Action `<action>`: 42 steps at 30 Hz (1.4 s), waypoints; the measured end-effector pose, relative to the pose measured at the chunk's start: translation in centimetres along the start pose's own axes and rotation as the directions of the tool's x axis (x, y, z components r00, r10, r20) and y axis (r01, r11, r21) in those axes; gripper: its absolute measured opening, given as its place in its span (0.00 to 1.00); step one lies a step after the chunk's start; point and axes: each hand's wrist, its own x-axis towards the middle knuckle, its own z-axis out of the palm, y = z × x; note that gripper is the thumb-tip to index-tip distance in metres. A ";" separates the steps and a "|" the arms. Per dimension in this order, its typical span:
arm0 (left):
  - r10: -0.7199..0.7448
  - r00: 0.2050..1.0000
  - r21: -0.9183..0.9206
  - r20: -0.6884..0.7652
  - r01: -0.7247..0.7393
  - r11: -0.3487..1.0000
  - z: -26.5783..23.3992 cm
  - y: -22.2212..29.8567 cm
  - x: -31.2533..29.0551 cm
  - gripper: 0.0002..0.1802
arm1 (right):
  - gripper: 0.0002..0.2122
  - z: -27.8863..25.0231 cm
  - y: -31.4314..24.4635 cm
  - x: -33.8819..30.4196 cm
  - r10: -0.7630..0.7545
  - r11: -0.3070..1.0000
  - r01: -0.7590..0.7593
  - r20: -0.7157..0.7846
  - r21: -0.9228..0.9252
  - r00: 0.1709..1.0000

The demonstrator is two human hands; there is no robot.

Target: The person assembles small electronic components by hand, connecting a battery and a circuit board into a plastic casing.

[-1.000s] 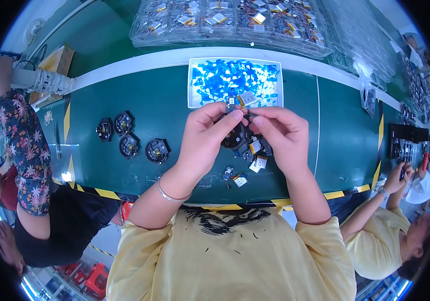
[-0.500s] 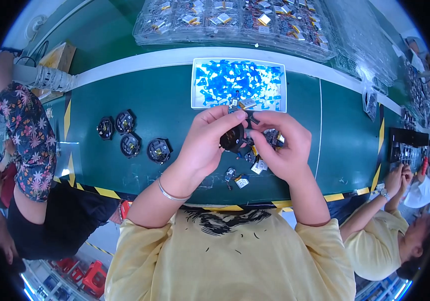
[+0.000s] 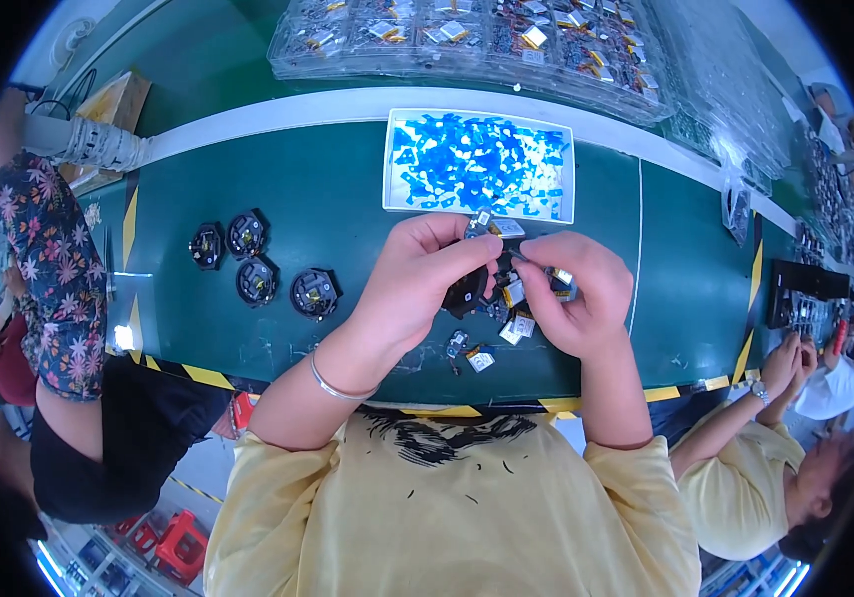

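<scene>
My left hand point(image 3: 415, 279) is closed around a round black housing point(image 3: 465, 293), mostly hidden under the fingers. Beside its thumb and fingertips, a small circuit board point(image 3: 480, 223) and a silver battery point(image 3: 508, 229) stick out at the far side. Just to the right, my right hand point(image 3: 586, 294) pinches thumb and forefinger together close to the left fingertips; what is between them is too small to make out. Several loose circuit boards with silver batteries point(image 3: 518, 326) lie below and between the hands. Nearer to me are another battery point(image 3: 481, 358) and board point(image 3: 458, 344).
Beyond my hands stands a white tray point(image 3: 387, 179) of blue and white pieces. Several black round housings point(image 3: 315, 294) sit at the left. Clear plastic trays point(image 3: 427, 72) of boards and batteries lie past the white rail point(image 3: 317, 105). Co-workers sit on both sides.
My right hand has shifted slightly right, its fingertips drawing back from the left hand. The black housing has turned and shows less. The whole view has moved a little.
</scene>
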 end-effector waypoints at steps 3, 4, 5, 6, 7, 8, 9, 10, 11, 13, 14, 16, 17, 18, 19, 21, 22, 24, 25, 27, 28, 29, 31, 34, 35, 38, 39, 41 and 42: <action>-0.002 1.000 0.059 0.020 0.001 0.998 -0.2 0.0 0.2 0.06 | 0.08 -0.4 0.0 0.2 -0.085 0.996 0.087 0.090 -0.027 0.992; -0.026 1.000 0.082 0.017 0.025 0.996 -0.1 0.2 0.2 0.06 | 0.08 -0.5 0.1 0.2 -0.093 0.995 0.095 0.135 -0.009 0.986; -0.049 0.999 0.104 0.012 0.048 0.993 -0.1 0.2 0.2 0.06 | 0.08 -0.6 0.1 0.3 -0.101 0.995 0.102 0.180 0.009 0.978; -0.049 0.999 0.101 0.011 0.047 0.994 -0.2 0.2 0.3 0.06 | 0.08 -0.6 0.1 0.3 -0.102 0.995 0.102 0.183 0.010 0.978; -0.065 0.998 0.125 0.022 0.062 0.990 -0.3 0.1 0.4 0.06 | 0.08 -0.5 0.1 0.3 -0.103 0.995 0.102 0.201 0.019 0.974; -0.081 0.996 0.150 0.032 0.076 0.986 -0.3 0.1 0.5 0.06 | 0.08 -0.5 0.1 0.3 -0.106 0.994 0.102 0.219 0.028 0.970; -0.079 0.996 0.148 0.029 0.074 0.986 -0.4 0.2 0.4 0.06 | 0.08 -0.6 -0.1 0.3 -0.108 0.994 0.104 0.222 0.031 0.969; -0.098 0.994 0.138 0.042 0.091 0.986 -0.4 0.2 0.4 0.06 | 0.07 -0.7 -0.4 0.2 -0.057 0.998 0.049 0.230 0.043 0.971; -0.117 0.992 0.130 0.056 0.109 0.986 -0.4 0.3 0.3 0.06 | 0.07 -0.7 -0.6 0.1 -0.007 0.998 -0.007 0.239 0.055 0.971; -0.129 0.989 0.098 0.074 0.122 0.988 -0.3 0.4 0.3 0.06 | 0.07 -0.7 -0.6 -0.1 0.022 0.996 -0.041 0.230 0.078 0.973; -0.145 0.985 0.066 0.092 0.139 0.988 -0.3 0.5 0.3 0.06 | 0.07 -0.7 -0.6 -0.1 0.055 0.992 -0.078 0.222 0.100 0.974; -0.143 0.981 0.022 0.129 0.141 0.990 -0.4 0.9 0.3 0.06 | 0.07 -0.5 -0.8 -0.1 0.180 0.973 -0.199 0.159 0.113 0.971; -0.143 0.976 -0.024 0.165 0.148 0.989 -0.5 1.1 0.4 0.08 | 0.06 -0.3 -0.7 -0.1 0.306 0.938 -0.318 0.098 0.136 0.947; -0.143 0.976 -0.024 0.167 0.149 0.988 -0.2 1.1 0.4 0.08 | 0.06 -0.4 -0.3 -0.5 0.385 0.904 -0.397 0.103 0.161 0.917; -0.109 0.987 0.024 0.116 0.107 0.994 0.1 1.1 0.3 0.10 | 0.06 -0.4 -0.2 -0.5 0.386 0.903 -0.398 0.102 0.159 0.917; -0.074 0.995 0.072 0.067 0.069 0.995 0.3 1.0 0.3 0.13 | 0.06 -0.2 0.0 -0.2 0.515 0.835 -0.511 0.038 0.202 0.856; -0.079 0.994 0.121 0.078 0.069 0.990 0.3 1.0 0.2 0.14 | 0.06 -0.1 0.1 -0.2 0.517 0.834 -0.513 0.038 0.201 0.855; -0.084 0.992 0.169 0.091 0.068 0.983 0.4 0.8 0.2 0.15 | 0.06 0.0 0.3 -0.1 0.621 0.766 -0.613 0.024 0.195 0.783; -0.076 0.993 0.173 0.089 0.059 0.983 0.5 0.8 0.2 0.15 | 0.06 0.0 0.2 -0.1 0.621 0.766 -0.613 0.023 0.194 0.783; -0.063 0.994 0.180 0.089 0.046 0.983 0.5 0.7 0.1 0.15 | 0.06 -0.1 -0.1 0.0 0.599 0.796 -0.597 0.014 0.102 0.801; -0.062 0.994 0.186 0.095 0.043 0.982 0.5 0.6 0.1 0.15 | 0.06 0.0 -0.1 -0.1 0.596 0.798 -0.593 0.011 0.103 0.803; -0.061 0.993 0.192 0.101 0.040 0.981 0.5 0.6 0.0 0.15 | 0.06 0.0 -0.2 -0.2 0.572 0.820 -0.571 -0.017 0.043 0.820; -0.024 0.995 0.194 0.095 0.005 0.981 0.5 0.2 -0.1 0.15 | 0.06 0.0 -0.2 -0.4 0.542 0.839 -0.543 -0.047 -0.019 0.839; 0.013 0.997 0.181 0.074 -0.026 0.983 0.5 -0.2 -0.1 0.16 | 0.05 -0.2 -0.3 -0.7 0.608 0.792 -0.606 -0.009 0.081 0.794; 0.014 0.998 0.166 0.059 -0.023 0.986 0.4 -0.3 -0.1 0.16 | 0.06 -0.3 -0.4 -0.7 0.601 0.784 -0.596 0.031 0.175 0.799; 0.051 0.996 0.144 0.079 -0.062 0.988 0.3 -0.8 0.1 0.16 | 0.07 0.1 -0.3 -0.8 0.508 0.842 -0.505 0.036 0.191 0.861; 0.045 0.996 0.142 0.078 -0.056 0.988 0.3 -0.7 0.1 0.16 | 0.07 0.4 -0.3 -0.7 0.415 0.903 -0.414 0.014 0.115 0.910; 0.043 0.995 0.131 0.084 -0.054 0.990 0.5 -0.5 0.1 0.16 | 0.08 1.1 -0.8 -0.3 0.404 0.914 -0.404 -0.012 0.036 0.915; 0.035 0.996 0.128 0.081 -0.045 0.991 0.7 -0.2 0.0 0.16 | 0.08 1.3 -0.8 -0.1 0.338 0.940 -0.340 -0.068 -0.026 0.939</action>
